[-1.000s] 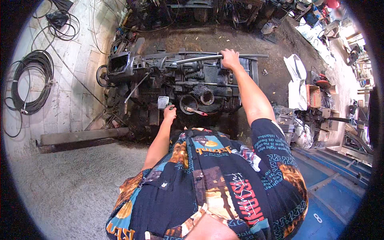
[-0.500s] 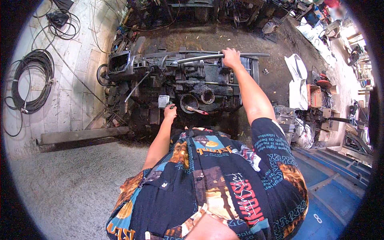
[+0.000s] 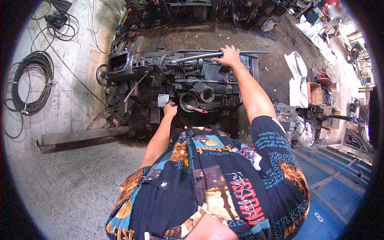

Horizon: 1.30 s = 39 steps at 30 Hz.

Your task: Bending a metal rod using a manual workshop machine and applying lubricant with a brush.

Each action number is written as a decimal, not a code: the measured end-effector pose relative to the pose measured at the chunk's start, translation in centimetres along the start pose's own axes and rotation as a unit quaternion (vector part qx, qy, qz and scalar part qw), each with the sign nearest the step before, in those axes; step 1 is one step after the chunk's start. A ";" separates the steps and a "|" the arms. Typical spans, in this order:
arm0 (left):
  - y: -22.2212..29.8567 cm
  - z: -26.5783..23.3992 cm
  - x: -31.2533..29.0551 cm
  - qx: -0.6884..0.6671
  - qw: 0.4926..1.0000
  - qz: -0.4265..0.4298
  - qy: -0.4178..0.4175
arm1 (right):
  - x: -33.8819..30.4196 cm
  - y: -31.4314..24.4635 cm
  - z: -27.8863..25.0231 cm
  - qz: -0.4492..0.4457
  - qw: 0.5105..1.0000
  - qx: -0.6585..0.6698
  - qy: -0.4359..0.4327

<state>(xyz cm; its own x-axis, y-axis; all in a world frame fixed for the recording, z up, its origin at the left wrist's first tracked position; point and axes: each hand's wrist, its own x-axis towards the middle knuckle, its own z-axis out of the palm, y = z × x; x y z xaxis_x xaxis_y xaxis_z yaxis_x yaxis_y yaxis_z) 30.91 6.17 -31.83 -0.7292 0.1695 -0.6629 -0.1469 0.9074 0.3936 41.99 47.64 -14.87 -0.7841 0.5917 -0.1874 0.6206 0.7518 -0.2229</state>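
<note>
A greasy dark machine [image 3: 208, 72] stretches across in front of me. Along its far side lies a long grey metal bar [image 3: 256, 52]. My right hand [image 3: 229, 56] is over the bar with its fingers spread, touching it. My left hand [image 3: 171, 110] is closed at the machine's near side, around a small dark part that I cannot make out. Just beyond that hand sits a small light-grey box [image 3: 163, 100]. A brush with a red handle [image 3: 203, 111] rests across the rim of a round container [image 3: 185, 99], next to a smaller round cup [image 3: 207, 95].
A thin metal lever [image 3: 138, 85] slants out at the machine's left. Coiled black cable [image 3: 32, 76] lies on the pale tiles. At right are a white sheet [image 3: 297, 78], cardboard boxes [image 3: 316, 95] and blue metal panels [image 3: 332, 196]. A long beam [image 3: 84, 135] lies front left.
My right hand has loosened from its grip on the bar, spreading its fingers and shifting slightly left. My left hand has moved slightly toward me. The bar stays nearly in place.
</note>
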 end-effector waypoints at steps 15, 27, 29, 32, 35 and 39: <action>2.2 -0.8 -1.9 0.028 0.999 -0.015 -0.015 | -1.4 -1.4 3.7 -0.045 0.980 0.008 0.193; 3.0 -1.3 -3.3 0.041 0.999 0.029 0.013 | -1.3 -2.0 2.3 -0.011 0.998 0.016 0.061; 3.2 -1.3 -3.7 0.059 0.997 0.047 0.023 | -1.2 -1.7 2.2 -0.014 0.998 0.022 0.050; 3.4 -1.5 -4.0 0.067 0.995 0.060 0.037 | -1.0 -2.1 1.7 -0.011 0.999 0.028 0.027; 3.6 -1.7 -4.2 0.062 0.996 0.051 0.027 | -1.2 -2.0 1.5 -0.006 0.999 0.030 0.024; 3.6 -1.5 -4.2 0.058 0.997 0.042 0.038 | -1.0 -1.8 1.2 -0.008 0.999 0.039 0.015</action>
<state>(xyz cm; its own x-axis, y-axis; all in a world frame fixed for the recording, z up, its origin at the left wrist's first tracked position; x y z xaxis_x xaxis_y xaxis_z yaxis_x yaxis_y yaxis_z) 32.47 8.11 -26.69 -0.7847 0.2216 -0.5789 -0.0083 0.9300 0.3673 41.69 45.32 -15.41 -0.7925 0.5899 -0.1547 0.6066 0.7364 -0.2995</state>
